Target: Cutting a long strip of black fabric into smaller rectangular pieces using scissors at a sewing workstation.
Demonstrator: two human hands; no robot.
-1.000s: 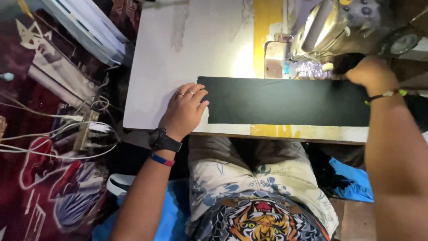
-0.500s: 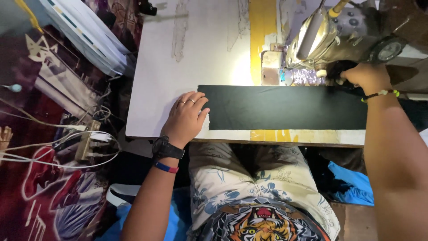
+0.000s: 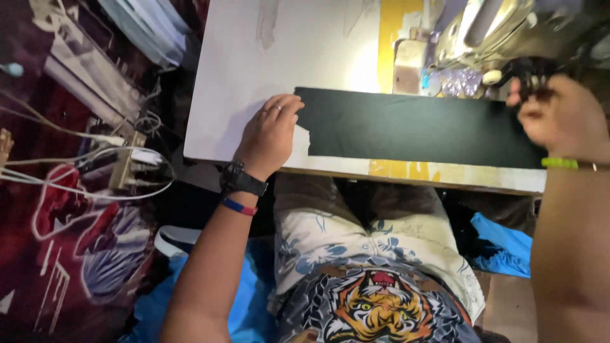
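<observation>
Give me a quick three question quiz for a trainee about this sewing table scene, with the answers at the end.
1. True or false: the left hand rests flat at the end of the black fabric strip.
2. Which wrist has the black watch?
3. The right hand is: A) under the white table; B) at the strip's far end beside the sewing machine; C) on the lap.

Key: 1 true; 2 left; 3 B.
</observation>
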